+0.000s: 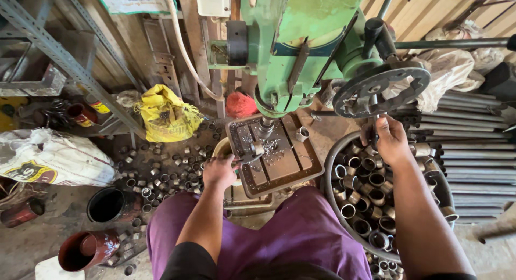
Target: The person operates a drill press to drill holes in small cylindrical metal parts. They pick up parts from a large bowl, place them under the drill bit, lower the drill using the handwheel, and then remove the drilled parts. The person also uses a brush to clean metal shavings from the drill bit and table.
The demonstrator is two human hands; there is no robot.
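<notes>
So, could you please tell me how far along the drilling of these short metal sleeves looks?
Apparently done: short metal sleeves scattered on the floor. In hand: left hand steadies one sleeve under the green drill press; right hand grips its feed wheel. Left: the round metal basin holds many more.

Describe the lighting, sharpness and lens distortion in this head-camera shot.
Head view: soft, even light with no harsh glare; the drill table and left hand are sharp, and the right hand on the spoked wheel is clear too. The wide lens bends the edges, so the metal shelf frame slants. The purple lap lies in mild shade.
</notes>
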